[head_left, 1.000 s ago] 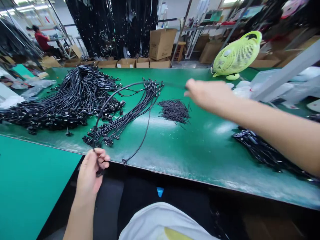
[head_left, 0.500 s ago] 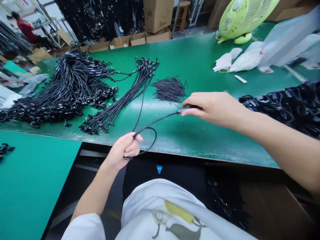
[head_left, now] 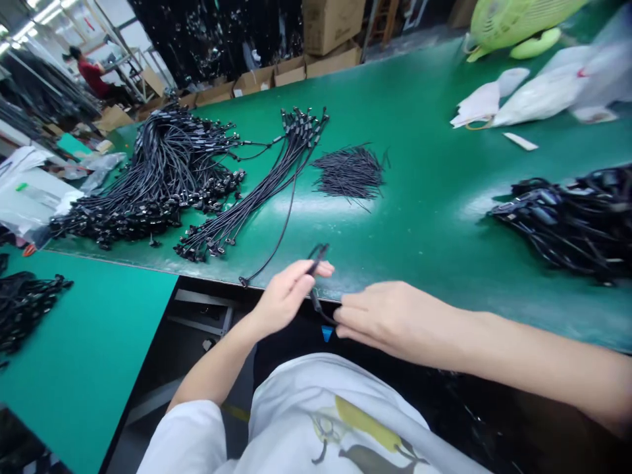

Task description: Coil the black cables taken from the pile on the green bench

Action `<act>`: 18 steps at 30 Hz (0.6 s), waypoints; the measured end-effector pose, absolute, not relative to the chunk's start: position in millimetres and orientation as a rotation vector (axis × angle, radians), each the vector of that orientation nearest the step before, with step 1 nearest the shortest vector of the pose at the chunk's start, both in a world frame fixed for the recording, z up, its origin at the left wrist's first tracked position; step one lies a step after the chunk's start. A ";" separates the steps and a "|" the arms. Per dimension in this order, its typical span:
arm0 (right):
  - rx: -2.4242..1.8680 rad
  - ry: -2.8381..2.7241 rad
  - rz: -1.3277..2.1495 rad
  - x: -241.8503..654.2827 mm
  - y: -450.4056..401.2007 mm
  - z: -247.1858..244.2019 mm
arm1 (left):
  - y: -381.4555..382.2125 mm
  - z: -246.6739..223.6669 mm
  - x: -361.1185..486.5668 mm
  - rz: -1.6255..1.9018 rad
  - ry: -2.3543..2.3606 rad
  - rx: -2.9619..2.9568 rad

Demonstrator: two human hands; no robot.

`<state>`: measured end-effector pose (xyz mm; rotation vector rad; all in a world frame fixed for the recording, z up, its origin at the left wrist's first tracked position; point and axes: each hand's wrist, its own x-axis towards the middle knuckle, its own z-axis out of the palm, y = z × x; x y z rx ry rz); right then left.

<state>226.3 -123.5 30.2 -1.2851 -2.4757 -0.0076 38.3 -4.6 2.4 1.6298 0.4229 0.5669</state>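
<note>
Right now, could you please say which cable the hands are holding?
The curled cable between left hand and right hand; the large pile and middle bundle lie on the green table.

The bare left hand (head_left: 285, 299) grips a bent black cable (head_left: 316, 303) near the front edge of the glossy green tabletop (head_left: 439, 224); the bare right hand (head_left: 390, 317) pinches the cable lower down. Beyond lie a long black cable bundle (head_left: 264, 192) and a heap of thin black strips (head_left: 350, 173)

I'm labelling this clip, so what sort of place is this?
Probably a cable workshop: there's a long green worktable, a large heap of black connector-ended cables, and brown cardboard boxes behind.
</note>
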 end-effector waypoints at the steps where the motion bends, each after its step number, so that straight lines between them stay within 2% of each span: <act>1: -1.311 -2.402 0.025 226.6 -118.7 34.6 | -9.6 2.4 40.3 0.467 0.390 1.685; 3: -1.398 -2.156 0.104 234.1 -106.5 38.3 | -14.5 2.6 41.1 0.349 0.362 1.627; 6: -1.426 -1.622 0.328 243.2 -90.3 26.0 | -12.2 0.8 41.6 0.462 0.399 1.329; 8: -1.378 -1.373 0.577 238.2 -83.9 8.9 | -10.4 -2.4 45.2 0.554 0.435 1.179; 11: -1.286 -1.093 0.940 220.0 -79.2 -14.0 | -14.9 -10.8 54.6 0.510 0.475 1.074; 18: -0.922 -0.424 1.122 201.5 -72.8 -4.3 | -32.9 -34.4 62.3 0.547 0.467 1.050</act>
